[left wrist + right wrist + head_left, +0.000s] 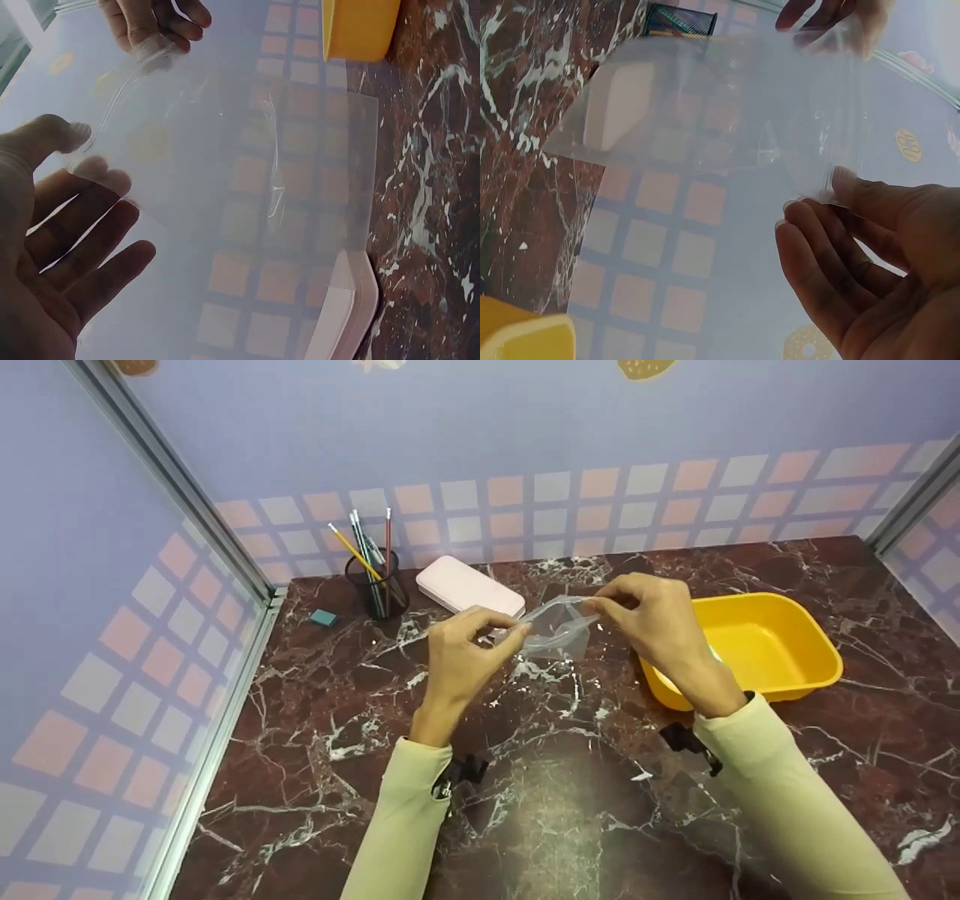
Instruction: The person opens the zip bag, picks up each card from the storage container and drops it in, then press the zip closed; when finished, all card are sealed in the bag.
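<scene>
A clear plastic bag (559, 634) hangs between my two hands, its mouth spread at the top. My left hand (466, 654) pinches one side of the opening between thumb and fingertips. On the opposite side, my right hand (656, 626) pinches the edge the same way. In the left wrist view the see-through bag (225, 150) stretches down from the thumb and fingers, and nothing shows inside it. From the right wrist, the wall tiles and a pink case show through the bag (727, 112).
A yellow basin (765, 641) stands at the right, partly behind my right hand, with something whitish at its near left side. A pale pink case (469, 587) lies at the back. Left of it stand a black mesh pencil cup (377, 592) with pencils and a teal eraser (323, 618).
</scene>
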Available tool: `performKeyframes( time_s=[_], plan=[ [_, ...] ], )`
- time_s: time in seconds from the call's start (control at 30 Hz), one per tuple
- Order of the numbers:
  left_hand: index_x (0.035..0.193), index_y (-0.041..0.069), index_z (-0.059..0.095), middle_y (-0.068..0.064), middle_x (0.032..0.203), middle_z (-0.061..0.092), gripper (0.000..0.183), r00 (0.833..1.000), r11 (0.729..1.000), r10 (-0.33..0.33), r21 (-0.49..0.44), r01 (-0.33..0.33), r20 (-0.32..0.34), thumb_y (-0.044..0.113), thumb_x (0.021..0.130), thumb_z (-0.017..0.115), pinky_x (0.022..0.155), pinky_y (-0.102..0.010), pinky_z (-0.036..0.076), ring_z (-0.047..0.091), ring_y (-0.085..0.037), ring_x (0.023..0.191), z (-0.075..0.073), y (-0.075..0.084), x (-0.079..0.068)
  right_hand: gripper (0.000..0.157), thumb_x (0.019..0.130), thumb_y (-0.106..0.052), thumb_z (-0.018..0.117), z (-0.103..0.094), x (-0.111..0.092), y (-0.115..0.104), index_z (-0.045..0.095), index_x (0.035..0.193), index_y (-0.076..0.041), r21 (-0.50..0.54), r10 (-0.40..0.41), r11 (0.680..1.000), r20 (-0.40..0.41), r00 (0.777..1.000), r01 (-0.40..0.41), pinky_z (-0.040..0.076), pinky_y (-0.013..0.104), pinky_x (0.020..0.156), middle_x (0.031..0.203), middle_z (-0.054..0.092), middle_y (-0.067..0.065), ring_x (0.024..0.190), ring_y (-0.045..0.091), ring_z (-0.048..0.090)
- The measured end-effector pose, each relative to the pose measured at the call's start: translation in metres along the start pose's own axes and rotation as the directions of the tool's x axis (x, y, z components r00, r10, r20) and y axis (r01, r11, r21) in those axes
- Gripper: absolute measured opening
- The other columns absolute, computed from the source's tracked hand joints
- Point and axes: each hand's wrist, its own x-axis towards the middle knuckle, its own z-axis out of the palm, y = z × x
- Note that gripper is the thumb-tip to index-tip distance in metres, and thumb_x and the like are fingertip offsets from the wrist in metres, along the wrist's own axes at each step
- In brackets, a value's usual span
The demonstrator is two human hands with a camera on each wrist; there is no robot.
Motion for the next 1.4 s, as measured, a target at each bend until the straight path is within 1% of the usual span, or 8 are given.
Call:
performKeyframes(
  time_s=[0.13,0.3,0.47,0.67,0.83,1.03,1.27,1.4],
  plan=[
    [0.09,-0.001,0.079,-0.01,0.089,0.079,0.01,0.994,0.988,-0.108,-0.104,0.11,0.029,0.006,0.087,0.086,0.071,-0.039,0.064,0.075,-0.025,0.077,0.002,0.003,0.001,0.008,0.093,-0.003,0.081,-0.003,0.006,0.004,0.081,0.096,0.004,-0.01,-0.052,0.999,0.006,0.999,0.052,0.058,0.038,0.071,0.094,0.078,0.017,0.079,0.03,0.072],
    [0.09,-0.001,0.078,-0.01,0.089,0.078,0.007,0.987,0.989,-0.141,-0.062,0.136,-0.077,0.003,0.087,0.084,0.075,-0.036,0.064,0.075,-0.022,0.079,0.011,0.007,0.005,0.008,0.095,-0.003,0.079,-0.005,0.011,0.008,0.08,0.099,0.004,0.026,-0.064,0.998,0.01,0.998,0.064,0.061,0.046,0.076,0.096,0.078,0.017,0.083,0.031,0.073],
    [0.086,-0.001,0.078,-0.01,0.086,0.078,0.006,0.961,0.989,-0.139,0.012,0.146,-0.241,-0.002,0.085,0.083,0.075,-0.027,0.062,0.074,-0.021,0.077,0.019,0.008,0.007,0.015,0.1,-0.013,0.076,-0.008,0.013,0.014,0.08,0.105,0.0,0.076,-0.034,0.997,0.022,0.999,0.032,0.061,0.039,0.08,0.103,0.079,0.012,0.087,0.026,0.073],
    [0.085,0.002,0.079,-0.006,0.084,0.077,0.006,0.932,0.987,-0.132,0.046,0.157,-0.339,0.0,0.085,0.084,0.07,-0.028,0.062,0.072,-0.02,0.073,0.022,0.002,0.004,0.016,0.1,-0.015,0.077,-0.026,0.015,0.032,0.079,0.109,-0.002,0.065,-0.027,0.998,0.038,0.999,0.025,0.056,0.016,0.075,0.104,0.079,0.01,0.083,0.018,0.071],
    [0.085,0.003,0.079,-0.006,0.083,0.077,0.006,0.92,0.986,-0.128,0.055,0.159,-0.372,0.0,0.085,0.084,0.07,-0.029,0.062,0.072,-0.02,0.073,0.023,-0.001,0.001,0.017,0.098,-0.016,0.079,-0.041,0.016,0.057,0.08,0.107,-0.002,0.016,0.014,1.0,0.067,0.998,-0.015,0.052,0.01,0.069,0.101,0.079,0.011,0.079,0.016,0.07],
    [0.086,0.002,0.079,-0.006,0.085,0.077,0.006,0.927,0.986,-0.133,0.047,0.159,-0.351,-0.001,0.086,0.084,0.073,-0.028,0.062,0.073,-0.02,0.075,0.025,-0.004,0.0,0.016,0.093,-0.008,0.083,-0.05,0.013,0.093,0.079,0.106,0.0,-0.043,0.004,0.999,0.132,0.991,0.001,0.049,0.007,0.073,0.104,0.078,0.015,0.085,0.028,0.073],
    [0.084,0.005,0.08,-0.004,0.082,0.077,0.005,0.929,0.983,-0.124,0.087,0.164,-0.349,0.002,0.086,0.084,0.07,-0.03,0.061,0.071,-0.018,0.073,0.028,-0.008,-0.004,0.02,0.091,-0.007,0.085,-0.044,0.003,0.133,0.078,0.107,0.001,-0.059,0.004,0.998,0.23,0.973,0.01,0.06,0.054,0.086,0.105,0.077,0.018,0.094,0.037,0.073],
    [0.084,0.004,0.08,-0.004,0.082,0.076,0.005,0.931,0.981,-0.124,0.095,0.167,-0.344,0.001,0.086,0.084,0.07,-0.028,0.061,0.072,-0.018,0.072,0.028,-0.011,-0.006,0.022,0.09,-0.005,0.085,-0.039,-0.003,0.148,0.078,0.109,0.003,-0.048,0.027,0.999,0.293,0.956,-0.013,0.06,0.055,0.086,0.107,0.077,0.02,0.096,0.039,0.073]
  ],
)
